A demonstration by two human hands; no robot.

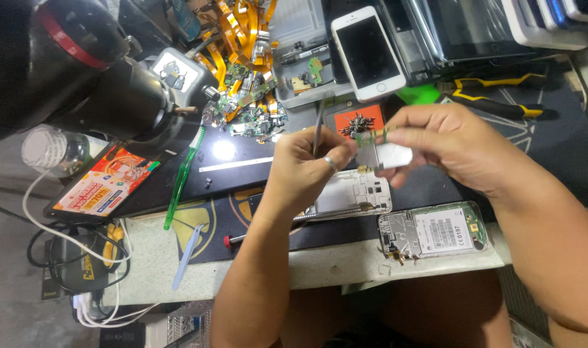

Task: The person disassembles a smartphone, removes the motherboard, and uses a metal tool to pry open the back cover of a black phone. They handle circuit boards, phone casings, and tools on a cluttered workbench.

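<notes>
Above the opened phone (355, 193), the left hand (303, 164) pinches tweezers (318, 129) — the right hand (455, 145) grips a small circuit board (371, 154) between fingertips.

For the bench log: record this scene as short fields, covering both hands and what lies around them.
left hand: left hand, ring on a finger, holds thin metal tweezers
right hand: right hand pinches a small silver-white phone part with a green board edge
below hands: opened white phone frame; opened phone with white label
behind: white smartphone, dark screen; orange flex cables
left side: green toothbrush
</notes>
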